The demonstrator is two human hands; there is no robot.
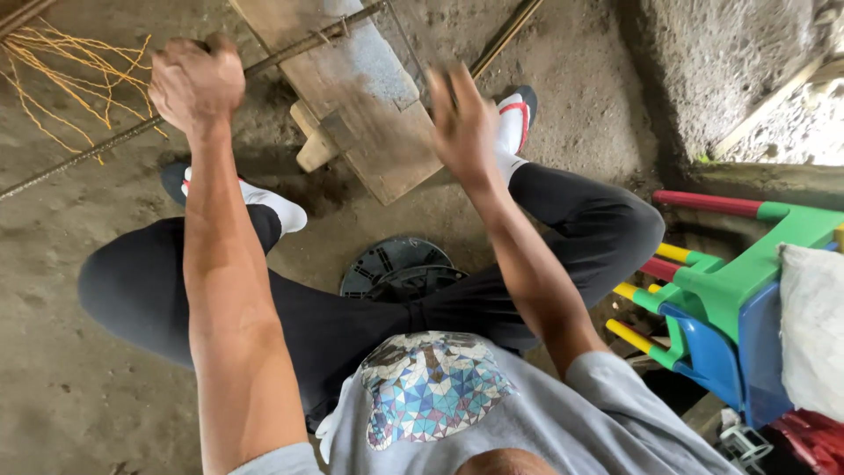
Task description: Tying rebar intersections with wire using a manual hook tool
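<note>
My left hand [197,81] is closed in a fist around a long steel rebar [83,157] that runs diagonally from the left across a wooden bench block [369,105]. My right hand [461,119] is blurred with motion just right of the block, near a second thin rod [505,37]; whether it grips anything is unclear. I sit low with legs in black trousers spread, white-socked feet on either side of the block.
Loose yellow wire strands [61,66] lie on the dirt floor at the upper left. A black round plastic stool [396,268] is under me. A green, blue and yellow plastic chair [730,290] with a white sack [813,325] stands at the right. A concrete wall [730,62] rises behind.
</note>
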